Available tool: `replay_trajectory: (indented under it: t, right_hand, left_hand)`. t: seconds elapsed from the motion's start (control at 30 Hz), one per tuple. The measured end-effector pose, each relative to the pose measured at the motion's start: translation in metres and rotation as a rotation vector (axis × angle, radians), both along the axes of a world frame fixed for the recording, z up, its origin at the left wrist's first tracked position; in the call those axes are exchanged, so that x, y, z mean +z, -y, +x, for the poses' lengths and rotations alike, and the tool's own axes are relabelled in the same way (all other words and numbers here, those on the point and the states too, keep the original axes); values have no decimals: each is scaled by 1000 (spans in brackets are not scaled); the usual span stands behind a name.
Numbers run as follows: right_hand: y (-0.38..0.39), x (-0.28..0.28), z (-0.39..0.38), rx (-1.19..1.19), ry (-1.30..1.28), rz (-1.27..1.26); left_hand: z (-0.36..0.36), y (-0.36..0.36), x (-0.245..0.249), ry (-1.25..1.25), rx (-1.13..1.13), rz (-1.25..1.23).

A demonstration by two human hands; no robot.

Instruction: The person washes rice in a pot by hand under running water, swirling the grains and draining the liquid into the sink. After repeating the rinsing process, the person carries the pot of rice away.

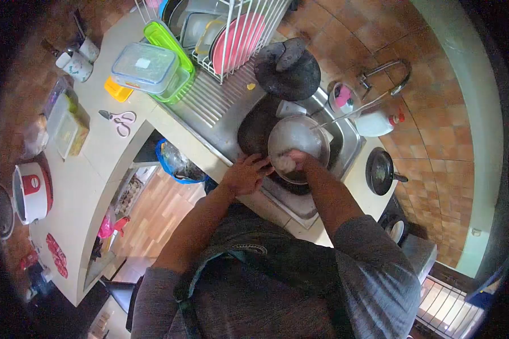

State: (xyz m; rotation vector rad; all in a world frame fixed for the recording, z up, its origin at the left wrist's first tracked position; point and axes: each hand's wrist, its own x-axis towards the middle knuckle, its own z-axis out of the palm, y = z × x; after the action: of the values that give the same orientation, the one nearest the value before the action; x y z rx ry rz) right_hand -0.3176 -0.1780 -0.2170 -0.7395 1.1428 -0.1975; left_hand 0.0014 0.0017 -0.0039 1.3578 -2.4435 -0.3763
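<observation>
A round metal bowl [301,131] sits in the sink [349,148], overlapping a dark wok-like pan [255,131] in this view. My right hand [297,160] reaches into the bowl, its fingers closed around a pale, whitish scrubbing pad [285,164] pressed near the inner wall. At the bowl's near left side is my left hand [247,173], fingers stretched and apart, with the fingertips right at the rim. The tap's spout [345,116] points over the bowl.
A dish rack [230,62] with a pink plate, stacked plastic containers [147,66] and scissors [120,121] lie left of the sink. Beyond it stands a black pan [288,70]. On the right are a white bottle [373,124] and a small frying pan [380,171].
</observation>
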Motion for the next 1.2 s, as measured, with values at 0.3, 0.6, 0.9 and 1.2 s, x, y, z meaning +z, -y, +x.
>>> replay_trajectory:
  t: [0.3,0.6,0.9,1.2]
  right_hand:
    - [31,79,39,859,-503,-940]
    - [25,85,68,981,-1081,-1387]
    - [-4,53,75,988,-836,-1154]
    - [-31,49,44,1355,-571,-1084]
  left_hand:
    - [1,1,-2,-51,-10,20]
    - [-1,0,2,-13,4,28]
    - [-1,0,0,4,3,38]
    - [-2,1,7,-3,5,83]
